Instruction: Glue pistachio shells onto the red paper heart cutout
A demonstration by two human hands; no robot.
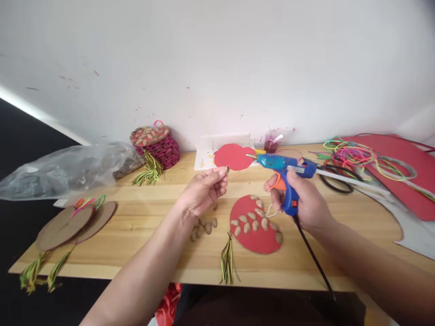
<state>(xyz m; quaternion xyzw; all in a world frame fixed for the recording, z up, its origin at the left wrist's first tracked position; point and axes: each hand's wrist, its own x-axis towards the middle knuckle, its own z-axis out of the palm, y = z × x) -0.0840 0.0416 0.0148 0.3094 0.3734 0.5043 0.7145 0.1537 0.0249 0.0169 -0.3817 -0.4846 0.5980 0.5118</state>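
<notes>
My right hand (299,199) grips a blue hot glue gun (277,161) by its handle, with a finger at the orange trigger and the nozzle pointing left. In a pinch, my left hand (207,190) holds a small brown pebble (227,169), mostly hidden by the fingertips, a little left of the nozzle. Below the glue gun lies a round red card (251,242) with rows of tan pebbles (255,225) on it. A green and yellow tassel (227,262) hangs off its left side. Loose pebbles (204,227) lie beneath my left wrist.
At the back left stand a pebble-topped purple woven basket (161,151) and a clear plastic bag (74,167). Brown discs (64,226) with tassels lie left. Behind are a red cutout (231,156) and a cup (272,141). Right are coloured cords (356,156), scissors (340,181) and red sheets (404,176).
</notes>
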